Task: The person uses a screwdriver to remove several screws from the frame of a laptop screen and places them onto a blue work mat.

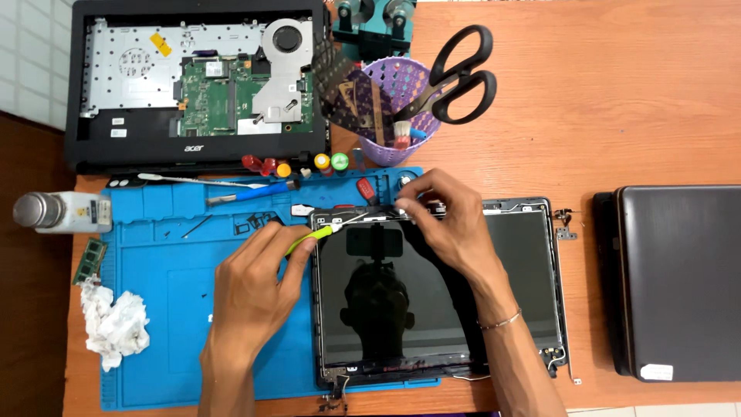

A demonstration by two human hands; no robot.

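Orange wooden desk [617, 100] with a blue repair mat [162, 309] on the left side, white tile wall peeking in at the top left corner. An opened laptop base [197, 85] sits up top, a closed dark laptop [679, 278] far right. The laptop screen panel [432, 293] lies half on the mat, glass up. Left hand [251, 297] comes in from below, grip closed around a yellow-green handled tool [309, 239] at the panel's top-left corner. Right hand [444, 212] reaches over the top edge, fingertips pinched on the bezel there.

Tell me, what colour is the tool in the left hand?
Yellow-green tool, head view.
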